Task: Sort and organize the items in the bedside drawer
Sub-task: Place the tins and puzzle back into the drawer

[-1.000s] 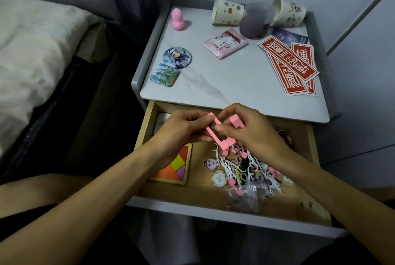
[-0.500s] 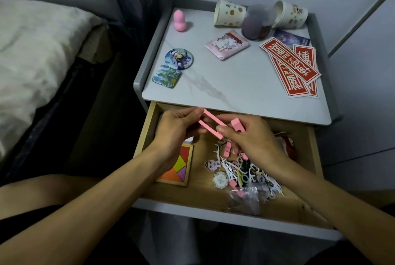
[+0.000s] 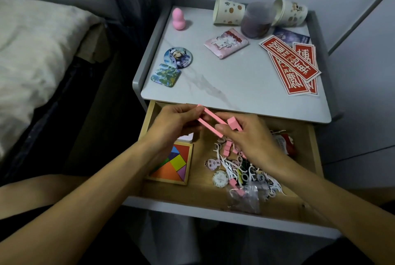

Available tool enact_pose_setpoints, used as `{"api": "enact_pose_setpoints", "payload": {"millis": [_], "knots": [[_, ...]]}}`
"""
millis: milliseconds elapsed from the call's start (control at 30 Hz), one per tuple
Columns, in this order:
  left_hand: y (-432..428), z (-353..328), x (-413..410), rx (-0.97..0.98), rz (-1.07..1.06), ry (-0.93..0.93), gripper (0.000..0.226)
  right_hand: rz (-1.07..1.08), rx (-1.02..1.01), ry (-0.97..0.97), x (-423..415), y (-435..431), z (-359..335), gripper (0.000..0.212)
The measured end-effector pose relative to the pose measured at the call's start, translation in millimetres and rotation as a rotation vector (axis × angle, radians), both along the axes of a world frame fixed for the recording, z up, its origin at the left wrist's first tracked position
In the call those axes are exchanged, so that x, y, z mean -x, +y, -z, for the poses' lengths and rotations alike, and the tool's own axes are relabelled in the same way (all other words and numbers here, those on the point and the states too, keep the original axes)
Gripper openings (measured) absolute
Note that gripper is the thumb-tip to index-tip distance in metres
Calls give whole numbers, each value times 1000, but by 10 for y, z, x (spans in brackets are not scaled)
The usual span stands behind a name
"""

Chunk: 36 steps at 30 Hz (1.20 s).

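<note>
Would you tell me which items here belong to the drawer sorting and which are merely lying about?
Job: pink sticks in left hand and right hand; drawer; tangram puzzle; pink blocks; white curly pieces; plastic bag.
Lying about: paper cups; red stickers; round badge; pink sponge.

Left hand (image 3: 173,124) and right hand (image 3: 251,138) pinch pink sticks (image 3: 211,114).

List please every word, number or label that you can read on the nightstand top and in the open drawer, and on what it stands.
Nothing reads with certainty.
Red stickers: large white Chinese characters, stylised and turned sideways; not legible.
Round badge: small print, blurred.
Pink packet: red lettering, blurred.
Dark card: tiny print, unreadable.
Red packet in the drawer: white print, blurred.
</note>
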<state>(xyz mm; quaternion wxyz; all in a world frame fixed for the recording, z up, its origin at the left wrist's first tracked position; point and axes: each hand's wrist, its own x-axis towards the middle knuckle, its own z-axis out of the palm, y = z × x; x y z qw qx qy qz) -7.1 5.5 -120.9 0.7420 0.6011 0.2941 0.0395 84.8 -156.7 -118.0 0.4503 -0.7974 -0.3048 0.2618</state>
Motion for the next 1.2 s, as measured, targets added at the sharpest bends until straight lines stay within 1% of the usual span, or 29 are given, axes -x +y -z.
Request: {"api": "enact_pose_setpoints", "payload": {"millis": [67,100,167,267,367,533,600,700,733,800,900,933,1033,1167,1200], "knots": [[89,-78,10,-146,65,46,23,-20,-8,-33,-18,-8,-33,31],[120,-109,11,-182,84,50,22,-30,-5,-57,-32,-18,-43,32],[147,-142,20,-168,103,29,21,-45,17,-77,-56,-22,-42,34],[124,-128,34,-144,126,18,27,-95,40,-93,-59,-40,-29,33],[81,-89,43,-157,147,13,23,-112,63,-91,-74,-59,-15,32],[80,-54,27,-164,124,12,18,-101,103,-84,-112,-78,-91,31],[90,-55,27,-172,107,12,17,-74,112,13,-154,-96,-164,31],[108,-64,37,-174,93,24,17,2,81,295,-236,-119,-270,28],[108,-70,37,-166,99,26,17,11,65,359,-261,-128,-289,28],[93,-74,30,-141,115,26,18,-38,67,394,-293,-148,-309,29],[66,-73,21,-111,132,27,17,-86,68,331,-311,-170,-291,28],[60,-71,17,-109,139,29,17,-78,64,273,-322,-179,-273,28],[46,-75,16,-114,166,36,17,-73,67,8,-353,-174,-230,25],[53,-72,17,-120,188,41,17,-95,68,-254,-365,-141,-237,23],[56,-69,18,-122,191,40,17,-109,75,-285,-365,-143,-246,23]]}}
